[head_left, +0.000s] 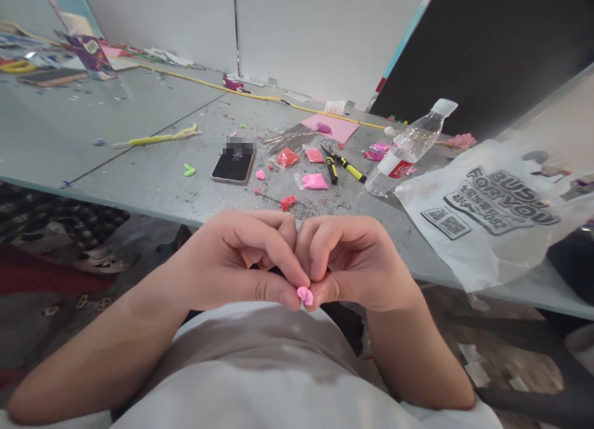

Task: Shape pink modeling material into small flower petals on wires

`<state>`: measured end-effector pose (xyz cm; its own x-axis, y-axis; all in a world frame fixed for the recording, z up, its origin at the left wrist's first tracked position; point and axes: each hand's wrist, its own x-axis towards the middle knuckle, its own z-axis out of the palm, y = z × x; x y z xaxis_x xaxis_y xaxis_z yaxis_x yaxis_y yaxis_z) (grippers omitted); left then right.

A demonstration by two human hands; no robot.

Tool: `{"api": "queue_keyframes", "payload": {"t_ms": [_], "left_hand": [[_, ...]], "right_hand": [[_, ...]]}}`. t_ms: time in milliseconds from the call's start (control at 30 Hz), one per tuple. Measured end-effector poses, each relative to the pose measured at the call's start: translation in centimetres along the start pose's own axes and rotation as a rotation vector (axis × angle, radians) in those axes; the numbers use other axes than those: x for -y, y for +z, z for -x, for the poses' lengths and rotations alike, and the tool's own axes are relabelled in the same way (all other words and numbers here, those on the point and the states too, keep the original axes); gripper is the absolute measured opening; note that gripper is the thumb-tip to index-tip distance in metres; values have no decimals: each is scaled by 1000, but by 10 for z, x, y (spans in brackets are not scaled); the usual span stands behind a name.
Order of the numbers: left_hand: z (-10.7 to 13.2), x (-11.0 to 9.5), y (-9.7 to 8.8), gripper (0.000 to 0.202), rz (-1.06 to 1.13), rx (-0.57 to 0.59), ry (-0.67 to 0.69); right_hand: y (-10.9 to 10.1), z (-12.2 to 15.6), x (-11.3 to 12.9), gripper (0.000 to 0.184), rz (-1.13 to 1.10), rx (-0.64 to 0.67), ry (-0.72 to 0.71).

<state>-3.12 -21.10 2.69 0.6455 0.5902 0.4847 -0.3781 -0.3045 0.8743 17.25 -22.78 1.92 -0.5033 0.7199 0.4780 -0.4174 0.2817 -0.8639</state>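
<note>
Both my hands meet close to my chest, below the table's near edge. My left hand (241, 262) and my right hand (352, 265) are curled, fingertips pressed together. Between the thumbs and fingertips of both sits a small pink clay piece (305, 294), pinched from either side. Just beyond my knuckles a red clay flower on a thin wire (286, 201) lies on the grey table (153, 181).
On the table lie a black phone (233, 166), bags of pink clay (314, 181) and red clay (288, 158), yellow-handled pliers (346, 166), a tipped plastic bottle (408, 147), a printed white plastic bag (487, 212), a pink sheet (336, 127) and a yellow-green pipe cleaner (158, 138).
</note>
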Motion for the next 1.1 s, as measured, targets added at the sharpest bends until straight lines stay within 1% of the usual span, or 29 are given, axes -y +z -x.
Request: {"api": "queue_keyframes", "payload": {"t_ms": [100, 233, 400, 633, 833, 933, 1000, 1100], "left_hand": [[1, 1, 0, 21, -7, 11, 13], [2, 0, -2, 24, -74, 10, 30], [1, -1, -3, 18, -151, 24, 37], [1, -5, -2, 13, -188, 38, 70], [2, -8, -1, 12, -250, 38, 67], [3, -7, -1, 14, -285, 17, 68], [3, -6, -2, 15, -303, 7, 79], [4, -7, -1, 14, -318, 23, 103]], "right_hand": [[0, 1, 2, 31, 12, -2, 39], [-1, 5, 2, 35, 14, -16, 137], [-5, 7, 2, 43, -11, -45, 241], [-8, 6, 8, 50, 6, -98, 378], [-8, 5, 11, 51, 33, -87, 425], [-7, 5, 13, 50, 36, -84, 431], [-7, 5, 14, 49, 57, -96, 436], [-9, 6, 16, 49, 91, -107, 444]]}}
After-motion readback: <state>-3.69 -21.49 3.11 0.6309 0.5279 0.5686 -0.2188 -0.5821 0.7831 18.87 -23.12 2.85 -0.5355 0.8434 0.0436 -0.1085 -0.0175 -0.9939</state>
